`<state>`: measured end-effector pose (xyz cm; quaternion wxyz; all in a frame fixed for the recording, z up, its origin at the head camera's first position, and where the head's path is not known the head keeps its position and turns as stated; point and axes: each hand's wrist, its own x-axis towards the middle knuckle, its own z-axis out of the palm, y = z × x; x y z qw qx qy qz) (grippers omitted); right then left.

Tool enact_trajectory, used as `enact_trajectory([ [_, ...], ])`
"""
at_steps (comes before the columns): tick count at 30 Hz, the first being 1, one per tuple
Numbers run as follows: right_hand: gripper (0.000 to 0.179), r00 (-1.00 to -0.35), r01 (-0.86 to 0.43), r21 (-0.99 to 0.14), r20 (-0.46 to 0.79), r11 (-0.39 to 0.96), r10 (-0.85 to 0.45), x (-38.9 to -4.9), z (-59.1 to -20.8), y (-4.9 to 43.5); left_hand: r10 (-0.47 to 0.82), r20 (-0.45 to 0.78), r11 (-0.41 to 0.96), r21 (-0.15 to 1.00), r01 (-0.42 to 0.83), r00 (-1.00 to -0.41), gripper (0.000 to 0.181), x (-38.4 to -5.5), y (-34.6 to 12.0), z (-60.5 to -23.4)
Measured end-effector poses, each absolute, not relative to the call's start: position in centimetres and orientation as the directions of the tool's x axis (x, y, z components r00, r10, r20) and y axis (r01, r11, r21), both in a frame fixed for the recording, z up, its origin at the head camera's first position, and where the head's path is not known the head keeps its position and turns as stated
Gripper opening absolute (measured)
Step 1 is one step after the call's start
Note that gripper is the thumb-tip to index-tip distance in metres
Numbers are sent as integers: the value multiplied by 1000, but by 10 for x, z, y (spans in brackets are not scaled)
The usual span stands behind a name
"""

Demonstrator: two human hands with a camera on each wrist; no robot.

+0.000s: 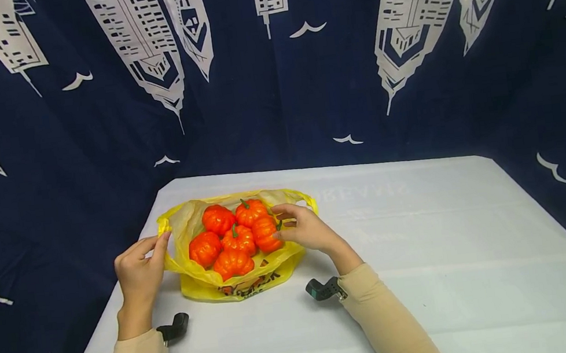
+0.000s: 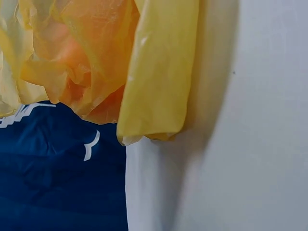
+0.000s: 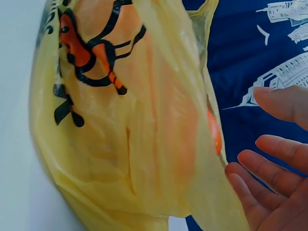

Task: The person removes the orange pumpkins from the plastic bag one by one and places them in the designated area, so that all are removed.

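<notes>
I've got smooth white worktop, navy cloth far behind; left, a crinkly yellow bag, glossy ribbed pumpkins inside. My left hand pinches its rim; right hand, fingers parted, beside the pumpkins.

Six glossy, red-orange, ribbed, pumpkin-shaped vegetables can be counted, with one thin yellow plastic bag. There are two bare hands, one left hand and one right hand; two beige fabric sleeves; two black, angular wrist-worn devices; one white-covered table; and seven white bird-shaped prints on navy-blue cloth.
</notes>
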<state>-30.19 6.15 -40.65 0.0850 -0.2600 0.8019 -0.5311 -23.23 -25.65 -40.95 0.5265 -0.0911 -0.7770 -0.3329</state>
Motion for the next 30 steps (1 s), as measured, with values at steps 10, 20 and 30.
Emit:
enact_trajectory([
  [10,59,-869,-347,-851,133,394,-477,-306,-416,60,-223,868,743,446,500,-443,11,-233,-257,-412],
  [20,62,-901,-344,-780,117,523,-418,-308,-422,58,-233,856,744,462,482,-462,14,-233,-257,-414],
  [30,61,-914,-296,-815,91,498,-394,-312,-431,59,-233,846,741,474,476,-479,14,-232,-258,-416],
])
